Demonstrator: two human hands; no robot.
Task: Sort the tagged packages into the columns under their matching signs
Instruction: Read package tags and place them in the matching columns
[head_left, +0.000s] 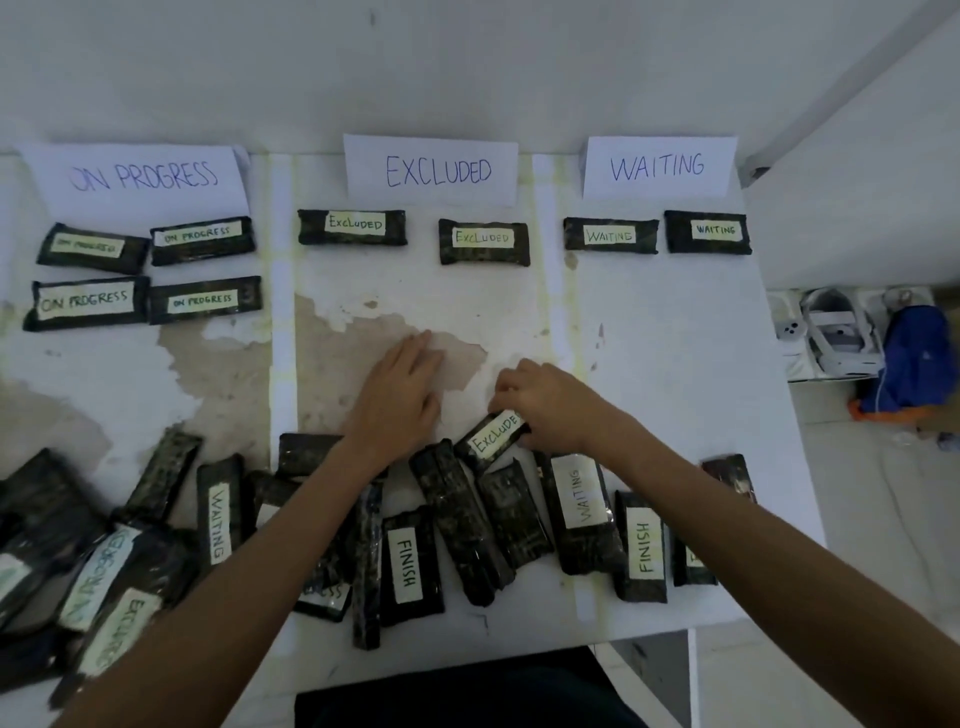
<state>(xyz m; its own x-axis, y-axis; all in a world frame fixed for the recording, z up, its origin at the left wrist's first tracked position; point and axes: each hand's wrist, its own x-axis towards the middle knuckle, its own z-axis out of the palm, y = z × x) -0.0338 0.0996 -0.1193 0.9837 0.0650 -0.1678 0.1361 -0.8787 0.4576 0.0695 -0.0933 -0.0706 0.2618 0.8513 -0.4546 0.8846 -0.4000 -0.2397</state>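
White table, L hand flat on it, R hand pinching EXCLUDED pkg

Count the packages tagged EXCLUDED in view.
4. Two sit under the EXCLUDED sign: the left sorted package and right sorted package. The right hand grips a third package. A fourth package lies in the lower-left pile. Face-down ones may hide more.

Along the far edge of the table three signs are set: ON PROGRESS sign left, EXCLUDED sign middle, WAITING sign right; four packages are laid before the first, two packages before each other sign; an unsorted pile is spread along the near edge.
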